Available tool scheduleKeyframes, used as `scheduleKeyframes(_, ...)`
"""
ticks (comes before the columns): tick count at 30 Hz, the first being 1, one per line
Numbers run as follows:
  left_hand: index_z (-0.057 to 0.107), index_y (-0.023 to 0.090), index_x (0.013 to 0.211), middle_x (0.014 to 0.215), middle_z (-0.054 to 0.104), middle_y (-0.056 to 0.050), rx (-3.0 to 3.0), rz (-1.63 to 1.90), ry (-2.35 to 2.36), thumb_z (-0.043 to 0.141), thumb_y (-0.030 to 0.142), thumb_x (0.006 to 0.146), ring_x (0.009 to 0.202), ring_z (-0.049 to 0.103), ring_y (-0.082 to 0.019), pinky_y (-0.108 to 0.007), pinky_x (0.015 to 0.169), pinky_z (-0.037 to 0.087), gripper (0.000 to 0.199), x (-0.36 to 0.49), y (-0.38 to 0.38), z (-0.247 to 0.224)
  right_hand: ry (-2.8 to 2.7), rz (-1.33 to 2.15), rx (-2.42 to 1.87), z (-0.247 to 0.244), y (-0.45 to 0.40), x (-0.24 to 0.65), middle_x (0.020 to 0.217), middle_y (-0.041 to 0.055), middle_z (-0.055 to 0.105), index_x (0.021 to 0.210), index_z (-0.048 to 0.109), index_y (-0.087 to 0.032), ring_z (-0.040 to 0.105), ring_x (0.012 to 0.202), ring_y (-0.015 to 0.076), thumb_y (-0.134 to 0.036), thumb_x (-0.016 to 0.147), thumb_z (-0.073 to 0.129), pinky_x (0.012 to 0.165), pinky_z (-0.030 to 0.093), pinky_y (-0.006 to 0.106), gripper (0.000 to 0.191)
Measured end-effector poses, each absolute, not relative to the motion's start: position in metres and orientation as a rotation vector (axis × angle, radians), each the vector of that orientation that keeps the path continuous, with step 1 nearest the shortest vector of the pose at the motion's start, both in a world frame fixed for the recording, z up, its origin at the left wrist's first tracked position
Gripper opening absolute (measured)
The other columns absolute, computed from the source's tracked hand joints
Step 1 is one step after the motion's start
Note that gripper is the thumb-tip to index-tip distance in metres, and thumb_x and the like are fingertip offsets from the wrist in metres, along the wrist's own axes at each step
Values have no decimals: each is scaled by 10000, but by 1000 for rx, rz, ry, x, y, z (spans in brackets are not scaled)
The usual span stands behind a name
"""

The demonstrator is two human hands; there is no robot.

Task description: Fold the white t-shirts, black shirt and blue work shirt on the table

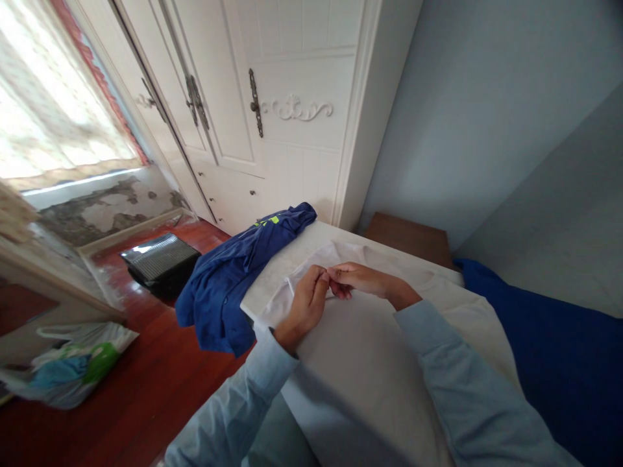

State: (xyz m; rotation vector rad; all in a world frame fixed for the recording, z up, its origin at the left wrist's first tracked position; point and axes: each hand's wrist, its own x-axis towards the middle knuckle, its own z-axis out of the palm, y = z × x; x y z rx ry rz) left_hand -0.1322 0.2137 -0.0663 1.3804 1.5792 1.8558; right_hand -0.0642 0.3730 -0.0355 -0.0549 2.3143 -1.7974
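A white cloth, perhaps a garment (370, 344), lies spread over a white tabletop and hangs down its near side. Above it my left hand (311, 295) and my right hand (363, 279) meet at the fingertips. Both are closed in a pinch, thumbs against fingers. Whatever sits between the fingertips is too small or hidden to make out. A thin white strip of the cloth sticks up just left of my left hand.
A dark blue garment (228, 279) with yellow-green marks drapes over the table's left end. Blue fabric (549, 350) lies at the right. Behind stand a white wardrobe (302, 78) and a brown wooden piece (409, 237). A black case (160, 259) and a plastic bag (73, 370) are on the red floor.
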Motion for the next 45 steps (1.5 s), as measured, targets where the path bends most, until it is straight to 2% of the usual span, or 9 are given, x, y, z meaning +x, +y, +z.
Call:
scheduleKeyframes(12,472,240,856,800,666,-42,1429,1916,1730,310,428,1058,796,654,-186,-376,803,518,319,-134,216,-78,2401,-1769,2,-36,367,-69,643,-9,503,777,509,-151,466,538,76,-822,846,426,505,388,219,679)
scheduleKeyframes(20,472,239,892,834,650,-43,1415,1909,1768,335,445,1051,796,620,-188,-372,797,502,294,-133,214,-78,2655,-1520,31,-29,362,-68,624,-9,496,776,502,-163,457,564,97,-533,984,362,567,362,239,447)
scheduleKeyframes(29,459,234,840,799,562,-27,1374,1960,2006,324,418,1055,747,543,-172,-317,706,447,314,-137,215,-81,2963,-1207,208,-15,344,-67,637,19,532,676,514,-169,466,635,120,-310,1007,386,657,307,261,382)
scheduleKeyframes(38,492,234,892,828,618,-28,1362,1966,1930,331,450,1052,777,584,-170,-313,733,465,313,-133,215,-76,2954,-1287,190,-18,347,-68,636,10,537,695,539,-160,469,624,113,-347,1036,352,653,310,252,431)
scheduleKeyframes(45,500,227,886,807,580,-24,1354,1961,1960,342,448,1042,737,542,-162,-299,694,454,313,-136,216,-79,2987,-1061,337,-12,344,-68,655,12,546,714,548,-145,476,638,104,-307,1037,361,652,289,242,407)
